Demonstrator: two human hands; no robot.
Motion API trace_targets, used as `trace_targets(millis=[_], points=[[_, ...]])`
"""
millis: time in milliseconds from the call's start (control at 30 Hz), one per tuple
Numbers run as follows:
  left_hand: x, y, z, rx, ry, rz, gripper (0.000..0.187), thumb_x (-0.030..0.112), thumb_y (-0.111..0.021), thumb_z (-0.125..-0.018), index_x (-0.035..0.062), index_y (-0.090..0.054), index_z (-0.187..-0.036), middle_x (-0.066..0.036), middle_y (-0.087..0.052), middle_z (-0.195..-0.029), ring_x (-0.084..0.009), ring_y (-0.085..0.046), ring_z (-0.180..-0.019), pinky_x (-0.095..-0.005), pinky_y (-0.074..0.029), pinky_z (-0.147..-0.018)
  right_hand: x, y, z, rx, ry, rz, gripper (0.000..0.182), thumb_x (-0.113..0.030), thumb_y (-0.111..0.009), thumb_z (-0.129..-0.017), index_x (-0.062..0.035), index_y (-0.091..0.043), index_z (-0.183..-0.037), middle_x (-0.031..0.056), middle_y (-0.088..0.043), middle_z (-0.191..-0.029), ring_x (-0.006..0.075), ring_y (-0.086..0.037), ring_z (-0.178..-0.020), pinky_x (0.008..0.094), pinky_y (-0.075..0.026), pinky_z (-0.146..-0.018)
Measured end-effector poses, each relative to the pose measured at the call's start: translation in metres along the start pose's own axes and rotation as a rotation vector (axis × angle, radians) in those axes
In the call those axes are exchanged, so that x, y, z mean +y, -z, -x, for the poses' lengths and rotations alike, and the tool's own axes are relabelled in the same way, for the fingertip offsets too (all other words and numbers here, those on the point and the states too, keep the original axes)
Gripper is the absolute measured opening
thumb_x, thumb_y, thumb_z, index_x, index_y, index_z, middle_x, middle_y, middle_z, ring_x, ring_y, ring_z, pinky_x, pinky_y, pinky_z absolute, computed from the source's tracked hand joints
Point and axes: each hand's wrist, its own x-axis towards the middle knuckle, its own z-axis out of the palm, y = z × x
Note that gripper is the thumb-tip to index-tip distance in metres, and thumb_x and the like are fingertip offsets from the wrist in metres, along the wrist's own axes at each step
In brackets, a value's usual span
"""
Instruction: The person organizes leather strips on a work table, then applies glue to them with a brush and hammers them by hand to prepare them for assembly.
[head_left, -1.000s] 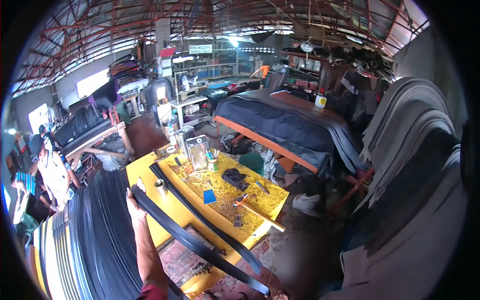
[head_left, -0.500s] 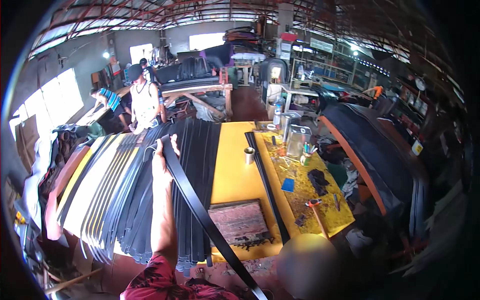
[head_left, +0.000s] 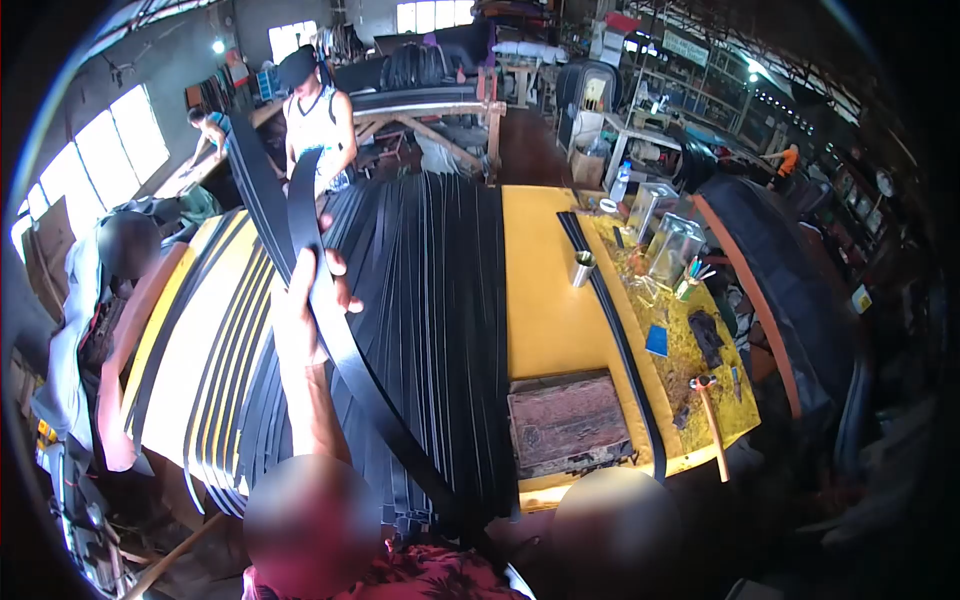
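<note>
My left hand [head_left: 318,300] is raised over the table, its fingers wrapped round a long black leather strap [head_left: 365,375]. The strap's upper end stands above my fingers, and its lower part hangs slanting down to the right toward my body. Another dark strap length [head_left: 258,185] rises behind the hand at the upper left. Below lie many black straps [head_left: 440,330], side by side across the table. Several more strips [head_left: 215,400] spread over the pale left part. My right hand does not show.
On the yellow tabletop [head_left: 550,300] sit a worn block [head_left: 570,420], a metal cup [head_left: 582,268], a narrow dark strip [head_left: 630,370], a blue pad [head_left: 657,340] and a hammer [head_left: 712,425]. A person [head_left: 318,125] stands across the table. Dark sheets [head_left: 790,270] hang at the right.
My left hand has come lower with the strap, whose end now stands up above the fingers. The view has turned left, so the table appears farther right. The person opposite looks nearer.
</note>
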Motion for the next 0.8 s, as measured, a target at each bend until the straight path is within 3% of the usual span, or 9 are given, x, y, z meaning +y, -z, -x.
trace_targets(millis=[233, 300, 433, 500, 533, 567, 600, 667, 800], points=[[0.000, -0.007, -0.127, -0.159, 0.025, 0.153, 0.038, 0.018, -0.059, -0.097, -0.0016, -0.052, -0.128, -0.010, -0.069, -0.097, -0.0104, -0.062, -0.062, -0.0308, -0.061, -0.059, -0.030, -0.068, -0.002, -0.028, -0.140, -0.231, 0.050, -0.020, -0.071, -0.086, 0.0012, -0.054, -0.128, 0.0162, -0.065, -0.115, 0.0236, -0.063, -0.102, 0.0357, -0.049, -0.087], [-0.025, 0.006, -0.226, -0.455, 0.341, 0.581, 0.038, 0.017, -0.055, -0.099, -0.0065, -0.050, -0.129, -0.012, -0.067, -0.115, -0.0174, -0.069, -0.095, -0.0329, -0.060, -0.080, -0.036, -0.084, 0.002, -0.027, -0.171, -0.291, 0.049, -0.020, -0.071, -0.086, 0.0012, -0.055, -0.127, 0.0159, -0.066, -0.115, 0.0232, -0.063, -0.102, 0.0355, -0.049, -0.087], [-0.123, 0.060, -0.361, -0.201, 0.508, -0.181, 0.066, 0.056, -0.052, -0.094, -0.0047, -0.062, -0.118, -0.017, -0.067, -0.114, -0.0253, -0.068, -0.094, -0.0323, -0.055, -0.080, -0.048, -0.107, -0.007, -0.018, -0.195, -0.392, 0.049, -0.020, -0.072, -0.086, 0.0012, -0.056, -0.126, 0.0154, -0.066, -0.114, 0.0224, -0.063, -0.102, 0.0351, -0.049, -0.086], [-0.247, 0.152, -0.358, -0.224, -0.005, -1.117, 0.074, 0.062, -0.050, -0.092, -0.0073, -0.061, -0.116, -0.019, -0.070, -0.102, -0.0294, -0.067, -0.089, -0.0442, -0.055, -0.078, -0.050, -0.106, -0.017, -0.011, -0.192, -0.419, 0.048, -0.021, -0.072, -0.085, 0.0012, -0.056, -0.126, 0.0151, -0.066, -0.114, 0.0220, -0.063, -0.101, 0.0349, -0.049, -0.086], [-0.231, 0.123, -0.277, -0.170, 0.446, -1.212, 0.079, 0.064, -0.051, -0.090, -0.0073, -0.055, -0.125, -0.025, -0.066, -0.110, -0.0328, -0.065, -0.097, -0.0444, -0.054, -0.083, -0.051, -0.102, -0.021, -0.012, -0.191, -0.426, 0.048, -0.021, -0.072, -0.085, 0.0012, -0.057, -0.125, 0.0150, -0.066, -0.114, 0.0218, -0.063, -0.101, 0.0348, -0.049, -0.086], [-0.326, 0.199, -0.242, -0.475, 0.059, -1.271, 0.085, 0.063, -0.050, -0.090, -0.0063, -0.040, -0.138, -0.026, -0.066, -0.109, -0.0385, -0.065, -0.102, -0.0464, -0.052, -0.088, -0.051, -0.094, -0.029, -0.003, -0.184, -0.429, 0.048, -0.021, -0.072, -0.085, 0.0012, -0.057, -0.125, 0.0149, -0.066, -0.114, 0.0216, -0.063, -0.101, 0.0347, -0.049, -0.086], [-0.403, 0.236, -0.196, -0.473, 0.413, -1.260, 0.090, 0.064, -0.044, -0.091, -0.0027, -0.023, -0.148, -0.031, -0.054, -0.129, -0.0407, -0.055, -0.121, -0.0528, -0.044, -0.101, -0.053, -0.088, -0.042, 0.013, -0.170, -0.433, 0.048, -0.021, -0.072, -0.085, 0.0012, -0.057, -0.125, 0.0148, -0.067, -0.114, 0.0214, -0.063, -0.101, 0.0346, -0.049, -0.086], [-0.345, 0.186, -0.074, -0.461, 0.725, -1.579, 0.095, 0.069, -0.032, -0.092, 0.0039, -0.002, -0.154, -0.017, -0.001, -0.162, -0.0310, -0.005, -0.150, -0.0531, -0.010, -0.119, -0.054, -0.072, -0.055, 0.013, -0.175, -0.437, 0.048, -0.021, -0.073, -0.085, 0.0012, -0.058, -0.124, 0.0145, -0.067, -0.113, 0.0210, -0.063, -0.101, 0.0344, -0.049, -0.086], [-0.359, 0.192, -0.035, -0.360, 0.449, -1.643, 0.086, 0.066, -0.027, -0.095, 0.0071, -0.008, -0.155, -0.011, -0.009, -0.162, -0.0304, -0.004, -0.150, -0.0527, -0.005, -0.119, -0.058, -0.064, -0.057, -0.024, -0.230, -0.484, 0.047, -0.022, -0.073, -0.085, 0.0012, -0.059, -0.123, 0.0140, -0.067, -0.113, 0.0202, -0.063, -0.101, 0.0341, -0.049, -0.086]])
